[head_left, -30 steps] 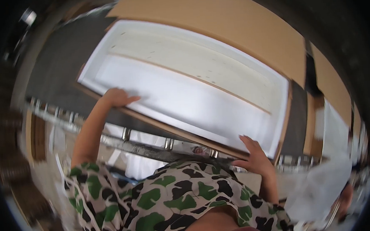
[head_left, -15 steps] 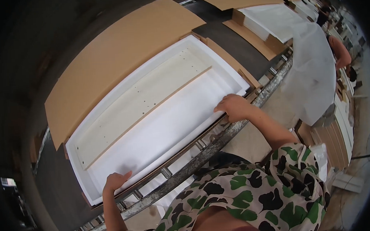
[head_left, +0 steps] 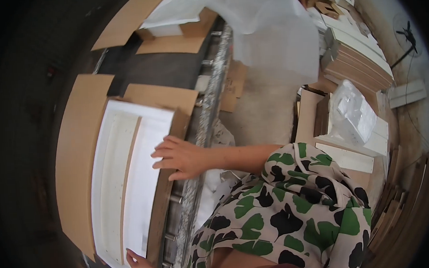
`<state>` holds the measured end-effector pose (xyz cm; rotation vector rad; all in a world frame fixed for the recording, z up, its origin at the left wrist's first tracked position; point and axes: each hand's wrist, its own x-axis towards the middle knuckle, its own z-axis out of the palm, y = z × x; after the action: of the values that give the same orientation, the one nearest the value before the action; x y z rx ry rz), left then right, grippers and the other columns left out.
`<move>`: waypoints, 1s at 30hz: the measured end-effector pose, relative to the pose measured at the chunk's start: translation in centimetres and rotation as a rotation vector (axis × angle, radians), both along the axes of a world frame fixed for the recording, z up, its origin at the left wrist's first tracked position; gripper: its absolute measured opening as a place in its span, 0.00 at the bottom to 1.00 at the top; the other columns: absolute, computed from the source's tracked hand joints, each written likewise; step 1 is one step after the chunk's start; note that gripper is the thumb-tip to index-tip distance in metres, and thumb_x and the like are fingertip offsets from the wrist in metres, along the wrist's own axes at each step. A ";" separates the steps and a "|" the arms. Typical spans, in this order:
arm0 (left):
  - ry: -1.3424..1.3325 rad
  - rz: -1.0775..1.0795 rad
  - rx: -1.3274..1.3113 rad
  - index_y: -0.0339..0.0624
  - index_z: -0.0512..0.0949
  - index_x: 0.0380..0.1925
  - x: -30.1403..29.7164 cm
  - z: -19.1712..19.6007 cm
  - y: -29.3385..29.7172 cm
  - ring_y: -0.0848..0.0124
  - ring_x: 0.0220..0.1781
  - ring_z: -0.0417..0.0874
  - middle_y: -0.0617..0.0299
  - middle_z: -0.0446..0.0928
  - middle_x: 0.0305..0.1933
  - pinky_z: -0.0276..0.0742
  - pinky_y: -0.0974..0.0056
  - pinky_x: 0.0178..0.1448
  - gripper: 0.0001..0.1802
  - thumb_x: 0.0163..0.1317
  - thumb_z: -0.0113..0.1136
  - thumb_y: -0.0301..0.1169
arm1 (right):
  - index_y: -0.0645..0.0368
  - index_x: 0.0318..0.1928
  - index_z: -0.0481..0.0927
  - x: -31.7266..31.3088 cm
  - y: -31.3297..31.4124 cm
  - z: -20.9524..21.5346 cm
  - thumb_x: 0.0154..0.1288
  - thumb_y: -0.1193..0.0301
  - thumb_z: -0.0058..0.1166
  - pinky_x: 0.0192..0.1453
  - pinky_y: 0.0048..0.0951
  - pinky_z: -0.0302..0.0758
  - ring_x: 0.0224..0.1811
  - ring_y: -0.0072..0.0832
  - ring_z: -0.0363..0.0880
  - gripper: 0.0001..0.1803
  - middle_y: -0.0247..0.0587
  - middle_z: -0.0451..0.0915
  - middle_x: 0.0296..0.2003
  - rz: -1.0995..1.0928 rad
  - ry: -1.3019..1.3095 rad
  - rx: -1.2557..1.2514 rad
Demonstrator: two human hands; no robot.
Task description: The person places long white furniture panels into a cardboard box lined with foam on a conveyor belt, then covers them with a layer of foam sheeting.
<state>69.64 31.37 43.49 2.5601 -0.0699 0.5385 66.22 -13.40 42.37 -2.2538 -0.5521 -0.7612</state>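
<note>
A long cardboard box [head_left: 157, 219] lies on the conveyor, lined with white foam [head_left: 147, 186]. Inside it, along the far side, lies a flat off-white board [head_left: 114, 175] with a brown edge and small holes. My right hand [head_left: 179, 157] is open, fingers spread, over the box's near wall and the foam beside it. At the bottom of the picture my left hand [head_left: 141, 264] reaches over the near end of the box, close to the board's brown edge. Its fingers look loosely apart with nothing in them; whether they touch the foam is unclear.
A cardboard flap [head_left: 75, 170] stands out on the far side. Along the near side run the conveyor's rail [head_left: 208, 105] and rollers. Ahead is another open box [head_left: 185, 36] with translucent sheeting [head_left: 277, 43]. Stacked boards [head_left: 356, 63], a plastic-wrapped bundle [head_left: 351, 112] and a fan [head_left: 407, 36] are at right.
My view has swung to the right, so the box now appears further left and steeper. My right hand has spread its fingers over the near wall; my left hand has shifted inward over the box.
</note>
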 end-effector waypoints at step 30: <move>1.029 -1.858 0.343 0.36 0.78 0.33 -18.1 -12.3 -86.8 0.71 0.33 0.77 0.55 0.78 0.31 0.71 0.69 0.36 0.09 0.55 0.58 0.30 | 0.59 0.37 0.79 -54.5 -42.0 -33.3 0.55 0.69 0.41 0.49 0.39 0.71 0.42 0.47 0.76 0.14 0.54 0.77 0.37 -1.919 1.278 1.066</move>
<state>51.55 -55.43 31.14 1.5756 -1.8616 -1.4458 11.75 -55.38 9.12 -1.0765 2.1985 -0.0067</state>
